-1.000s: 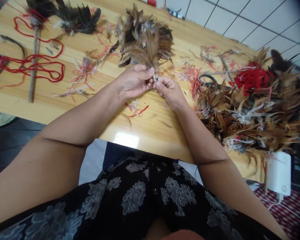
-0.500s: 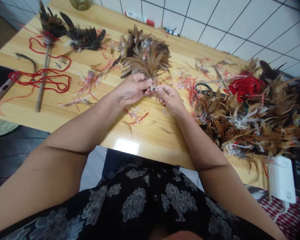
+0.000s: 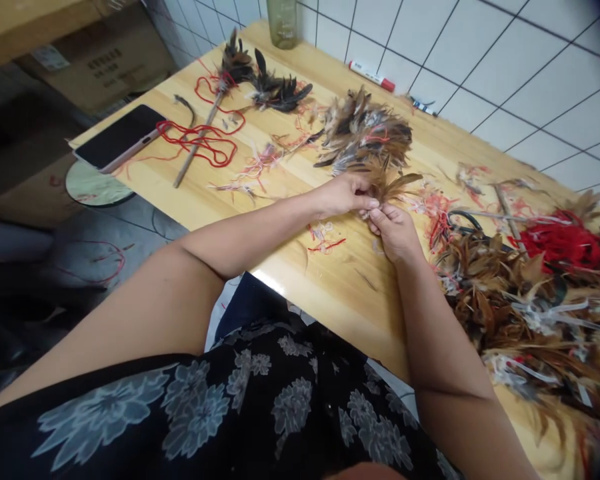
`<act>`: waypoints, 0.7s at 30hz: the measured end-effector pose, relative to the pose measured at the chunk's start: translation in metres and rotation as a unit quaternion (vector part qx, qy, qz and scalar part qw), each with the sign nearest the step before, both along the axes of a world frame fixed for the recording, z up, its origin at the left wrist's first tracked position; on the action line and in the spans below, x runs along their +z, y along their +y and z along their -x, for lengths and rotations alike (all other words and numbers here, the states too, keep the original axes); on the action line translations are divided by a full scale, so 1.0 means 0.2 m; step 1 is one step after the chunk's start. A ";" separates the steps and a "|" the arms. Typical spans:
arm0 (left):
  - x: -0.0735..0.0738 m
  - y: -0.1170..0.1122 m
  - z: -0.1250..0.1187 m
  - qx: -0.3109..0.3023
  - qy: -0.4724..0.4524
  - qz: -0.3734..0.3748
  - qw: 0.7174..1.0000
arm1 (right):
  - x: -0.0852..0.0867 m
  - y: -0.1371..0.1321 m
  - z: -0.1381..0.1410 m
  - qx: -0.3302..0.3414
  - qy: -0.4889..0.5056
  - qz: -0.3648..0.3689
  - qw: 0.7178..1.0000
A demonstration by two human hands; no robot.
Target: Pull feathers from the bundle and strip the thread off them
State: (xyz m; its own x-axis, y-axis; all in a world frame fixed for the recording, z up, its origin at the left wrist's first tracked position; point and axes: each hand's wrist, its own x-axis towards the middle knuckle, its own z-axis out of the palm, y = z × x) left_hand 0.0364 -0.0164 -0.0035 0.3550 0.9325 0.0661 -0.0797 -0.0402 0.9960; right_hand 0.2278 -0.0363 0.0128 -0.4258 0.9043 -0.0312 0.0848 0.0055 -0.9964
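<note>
My left hand [image 3: 343, 195] and my right hand [image 3: 395, 230] meet over the wooden table [image 3: 280, 220], both pinching the bound end of a small bunch of brown feathers [image 3: 387, 185]. The feather tips fan out away from me. Just beyond lies a loose heap of brown and dark feathers [image 3: 365, 133]. Bits of red and white thread [image 3: 325, 239] lie on the table under my left wrist.
A big pile of brown feathers with red yarn [image 3: 535, 287] fills the right side, black scissors [image 3: 460, 220] at its edge. At the far left lie a stick wound with red cord [image 3: 197, 140], dark feathers [image 3: 275, 93] and a phone [image 3: 117, 137]. A marker [image 3: 373, 75] and a bottle [image 3: 283, 23] stand by the tiled wall.
My view has swung to the left and up, so the phone, bottle and floor now show. My hands still hold the same bunch of feathers together.
</note>
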 end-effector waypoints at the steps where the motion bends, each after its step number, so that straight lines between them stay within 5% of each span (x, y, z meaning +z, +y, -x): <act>1: 0.00 0.00 0.00 -0.009 -0.009 0.006 1.000 | 0.00 0.00 0.00 0.001 0.001 0.002 1.000; 8: 0.01 -0.04 -0.02 -0.066 -0.116 0.047 0.990 | -0.01 0.01 0.00 -0.016 0.018 0.010 1.000; 12: 0.08 -0.02 0.01 -0.065 -0.090 -0.011 0.994 | -0.01 0.01 0.02 -0.058 0.035 0.033 0.997; 16: 0.26 0.02 0.21 0.092 0.055 -0.114 0.988 | 0.00 0.01 0.02 -0.055 0.065 0.032 0.996; 19: 0.39 0.03 0.51 0.243 0.112 -0.155 0.951 | -0.01 0.02 0.02 -0.050 0.090 0.035 0.994; 21: 0.40 0.02 0.75 0.296 0.140 -0.160 0.931 | -0.02 0.04 0.02 -0.051 0.096 0.038 0.993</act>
State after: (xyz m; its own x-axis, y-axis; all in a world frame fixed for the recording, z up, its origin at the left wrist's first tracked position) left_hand -0.1145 -0.0130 0.0763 -0.1708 0.9187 0.3562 0.3128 -0.2923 0.9037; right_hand 0.2248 -0.0293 0.0087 -0.3361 0.9414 -0.0282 -0.1107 -0.0692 -0.9914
